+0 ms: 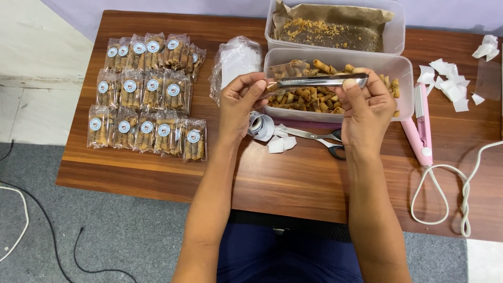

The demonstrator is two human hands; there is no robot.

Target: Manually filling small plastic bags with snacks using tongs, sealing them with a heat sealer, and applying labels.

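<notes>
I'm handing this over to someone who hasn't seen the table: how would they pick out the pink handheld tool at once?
Start at the brown wooden table and find the clear plastic tub of small fried rolls in front of the right hand. Just right of that tub lies the pink handheld tool, lengthwise, with a white cord looping from its near end. It is the only pink thing there.

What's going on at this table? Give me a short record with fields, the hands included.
left hand: holds open a small clear bag
right hand: grips metal tongs, tips at the bag's mouth
near tub: clear plastic, full of small brown rolls
far tub: paper-lined, only crumbs
table left: three rows of sealed packets with round stickers
between the hands: scissors, sticker roll
table right: pink sealer with white cord
</notes>
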